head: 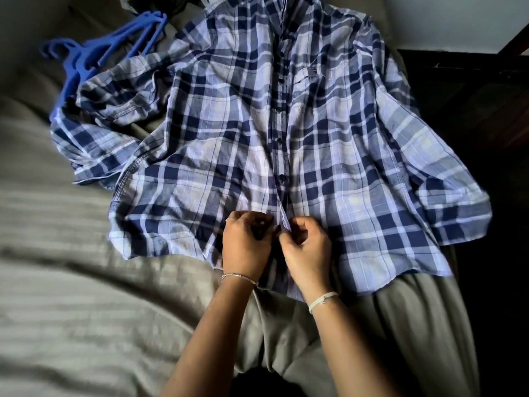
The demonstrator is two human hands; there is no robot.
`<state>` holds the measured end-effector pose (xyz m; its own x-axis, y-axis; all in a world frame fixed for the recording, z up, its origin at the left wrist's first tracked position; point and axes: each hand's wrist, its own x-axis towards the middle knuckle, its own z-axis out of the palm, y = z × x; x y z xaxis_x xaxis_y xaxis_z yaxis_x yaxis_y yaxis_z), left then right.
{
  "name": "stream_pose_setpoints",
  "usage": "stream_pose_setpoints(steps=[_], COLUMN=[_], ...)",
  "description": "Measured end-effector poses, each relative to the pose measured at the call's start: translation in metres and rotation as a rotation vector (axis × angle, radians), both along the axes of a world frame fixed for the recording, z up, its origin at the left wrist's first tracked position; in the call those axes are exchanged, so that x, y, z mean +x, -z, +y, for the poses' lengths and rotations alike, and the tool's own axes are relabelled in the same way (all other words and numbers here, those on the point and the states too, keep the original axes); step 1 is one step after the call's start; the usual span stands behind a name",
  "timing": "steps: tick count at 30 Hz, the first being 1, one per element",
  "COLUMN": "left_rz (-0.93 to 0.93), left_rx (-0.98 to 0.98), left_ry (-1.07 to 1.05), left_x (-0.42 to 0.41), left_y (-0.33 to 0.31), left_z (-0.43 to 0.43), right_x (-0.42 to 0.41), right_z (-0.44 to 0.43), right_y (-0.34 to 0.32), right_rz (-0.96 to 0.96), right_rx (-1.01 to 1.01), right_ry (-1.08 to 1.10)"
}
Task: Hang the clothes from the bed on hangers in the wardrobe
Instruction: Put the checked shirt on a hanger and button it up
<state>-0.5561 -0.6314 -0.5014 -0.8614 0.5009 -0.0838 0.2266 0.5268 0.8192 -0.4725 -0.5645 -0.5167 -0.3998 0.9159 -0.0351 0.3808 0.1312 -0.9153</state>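
**A:** Biggest first, go.
**B:** Bed, grey striped sheet, lying under the shirt. Plaid shirt, blue and white, is spread front-up on it, collar at the far end.
**A:** Hangers?
**B:** Blue hangers, a stack, on the bed by the shirt's far-left corner. The bunched sleeve covers part of them.
**A:** Hands?
**B:** Left hand and right hand are both at the shirt's near hem, on the front opening, almost touching each other. Fingers of each are curled and pinching the shirt's front edges.
**A:** Small stuff?
**B:** Dark buttons run up the shirt's middle. Thin bracelet on the left wrist, pale cord on the right, both just below the hem.
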Motion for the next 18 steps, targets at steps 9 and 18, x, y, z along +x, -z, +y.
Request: stream_pose_setpoints(steps=[9, 18], left_rz=[-0.061, -0.05], left_rx=[-0.079, -0.042], left_ry=[0.029, 0.043], left_x=[0.005, 0.007], left_y=[-0.013, -0.019], left_z=[0.005, 0.0], right_x=[0.007, 0.011], right_z=[-0.002, -0.01], right_y=[-0.002, 0.009], right_rz=[0.242, 0.188], right_rx=[-0.239, 0.027], right_ry=[0.121, 0.067])
